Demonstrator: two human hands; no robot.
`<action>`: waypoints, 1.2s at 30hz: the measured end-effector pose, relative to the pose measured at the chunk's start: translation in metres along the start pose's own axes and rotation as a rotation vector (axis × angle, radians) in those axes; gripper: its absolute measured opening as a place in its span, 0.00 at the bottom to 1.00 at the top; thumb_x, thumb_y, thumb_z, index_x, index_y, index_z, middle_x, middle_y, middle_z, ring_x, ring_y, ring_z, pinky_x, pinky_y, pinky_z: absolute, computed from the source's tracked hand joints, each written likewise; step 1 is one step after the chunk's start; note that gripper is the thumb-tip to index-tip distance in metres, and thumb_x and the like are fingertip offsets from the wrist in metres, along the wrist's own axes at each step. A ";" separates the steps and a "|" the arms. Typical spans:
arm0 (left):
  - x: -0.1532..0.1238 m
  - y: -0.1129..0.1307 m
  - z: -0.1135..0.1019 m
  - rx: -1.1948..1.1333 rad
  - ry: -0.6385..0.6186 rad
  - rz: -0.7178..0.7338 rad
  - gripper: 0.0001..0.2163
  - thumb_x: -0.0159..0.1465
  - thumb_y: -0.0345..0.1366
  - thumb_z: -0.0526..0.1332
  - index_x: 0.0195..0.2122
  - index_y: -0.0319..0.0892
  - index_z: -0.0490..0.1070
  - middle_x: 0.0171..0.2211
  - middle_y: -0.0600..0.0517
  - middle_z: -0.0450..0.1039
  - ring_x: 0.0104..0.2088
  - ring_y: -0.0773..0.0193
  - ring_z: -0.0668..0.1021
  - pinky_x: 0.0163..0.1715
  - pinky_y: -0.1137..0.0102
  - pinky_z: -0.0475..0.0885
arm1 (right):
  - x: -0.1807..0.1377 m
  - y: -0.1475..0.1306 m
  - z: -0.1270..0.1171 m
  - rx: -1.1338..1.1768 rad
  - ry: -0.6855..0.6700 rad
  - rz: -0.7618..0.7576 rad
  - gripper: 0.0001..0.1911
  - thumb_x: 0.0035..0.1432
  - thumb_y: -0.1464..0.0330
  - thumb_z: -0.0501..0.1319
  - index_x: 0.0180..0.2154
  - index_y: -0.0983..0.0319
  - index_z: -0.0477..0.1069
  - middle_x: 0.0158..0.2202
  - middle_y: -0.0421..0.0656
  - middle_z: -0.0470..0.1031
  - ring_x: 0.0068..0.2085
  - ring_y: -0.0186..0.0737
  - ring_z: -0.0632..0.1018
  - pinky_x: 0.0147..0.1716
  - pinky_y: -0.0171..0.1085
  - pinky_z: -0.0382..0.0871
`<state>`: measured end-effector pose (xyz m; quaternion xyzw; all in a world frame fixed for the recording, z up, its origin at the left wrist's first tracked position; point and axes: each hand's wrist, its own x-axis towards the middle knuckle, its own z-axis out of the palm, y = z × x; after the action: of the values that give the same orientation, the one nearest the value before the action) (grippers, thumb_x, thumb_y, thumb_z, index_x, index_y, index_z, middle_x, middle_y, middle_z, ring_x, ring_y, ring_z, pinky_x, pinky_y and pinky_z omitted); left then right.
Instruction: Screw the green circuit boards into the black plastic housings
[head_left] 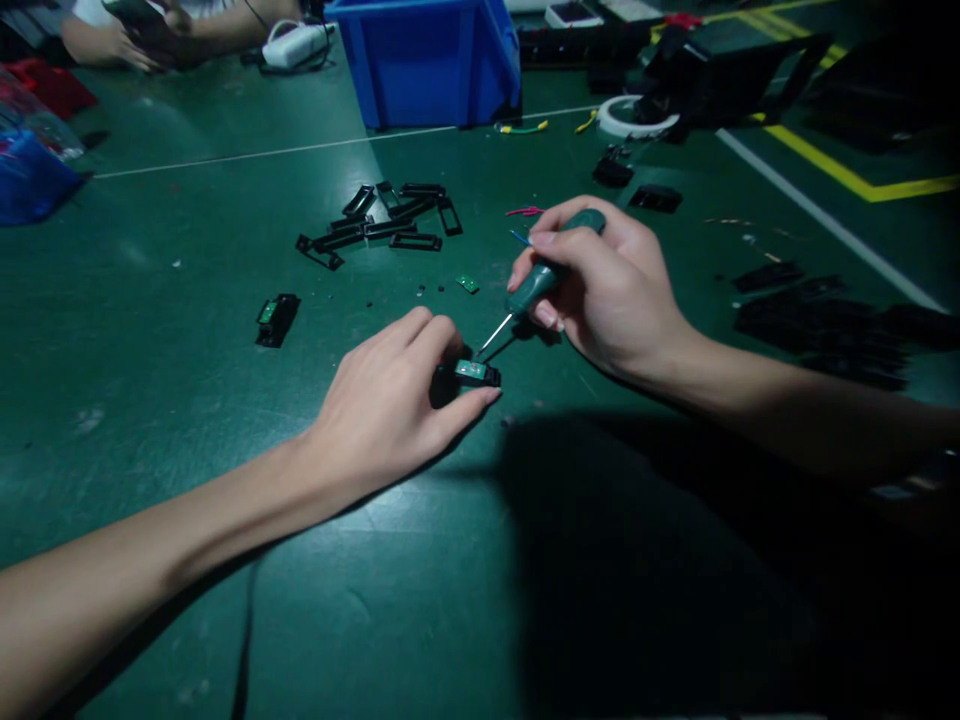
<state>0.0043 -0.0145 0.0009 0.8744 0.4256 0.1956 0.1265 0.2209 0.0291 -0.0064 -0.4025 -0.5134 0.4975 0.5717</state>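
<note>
My left hand (394, 385) grips a small black plastic housing (491, 376) against the green table. A green circuit board (471, 370) sits in the top of that housing. My right hand (611, 280) is closed around the green handle of a screwdriver (536, 285). The screwdriver slants down to the left, its thin metal tip at the board's far edge; whether it touches cannot be made out. Left of my left hand lies a similar black housing with a green board (277, 318). A loose bit of green circuit board (468, 284) lies beyond my hands.
Several black rectangular frames (390, 228) lie in a loose pile ahead. A blue bin (435, 65) stands at the back, near a white tape roll (637, 117). Dark parts (825, 320) are heaped at right. Another person's hands (154, 35) are at far left.
</note>
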 end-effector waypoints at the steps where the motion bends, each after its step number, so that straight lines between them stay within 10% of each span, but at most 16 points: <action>1: -0.001 -0.001 0.000 -0.009 -0.006 0.015 0.11 0.69 0.42 0.66 0.42 0.39 0.72 0.38 0.52 0.70 0.36 0.64 0.72 0.33 0.68 0.64 | 0.000 0.001 0.000 -0.001 0.004 -0.006 0.06 0.62 0.68 0.65 0.36 0.56 0.68 0.27 0.40 0.78 0.18 0.34 0.68 0.16 0.40 0.52; 19: -0.004 -0.019 -0.011 -0.263 -0.021 0.050 0.15 0.66 0.25 0.58 0.52 0.41 0.75 0.43 0.50 0.75 0.39 0.64 0.75 0.39 0.69 0.70 | 0.002 0.005 -0.005 0.011 -0.023 -0.033 0.07 0.63 0.66 0.65 0.36 0.57 0.67 0.26 0.38 0.78 0.17 0.32 0.69 0.14 0.37 0.53; 29: -0.010 -0.013 -0.011 -0.090 0.032 0.060 0.19 0.66 0.50 0.69 0.48 0.40 0.73 0.41 0.49 0.73 0.37 0.62 0.73 0.36 0.66 0.69 | 0.003 0.005 -0.006 0.011 -0.037 -0.026 0.06 0.62 0.66 0.65 0.36 0.57 0.68 0.26 0.38 0.78 0.17 0.32 0.68 0.15 0.36 0.54; 36: -0.011 -0.012 -0.008 -0.088 0.025 0.086 0.14 0.67 0.46 0.69 0.45 0.41 0.73 0.40 0.50 0.74 0.36 0.64 0.73 0.36 0.67 0.69 | 0.003 0.005 -0.006 0.008 -0.051 -0.031 0.07 0.62 0.66 0.66 0.36 0.57 0.68 0.27 0.39 0.79 0.18 0.33 0.69 0.15 0.37 0.54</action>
<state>-0.0140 -0.0150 0.0012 0.8830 0.3799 0.2303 0.1512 0.2265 0.0330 -0.0115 -0.3797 -0.5320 0.5007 0.5675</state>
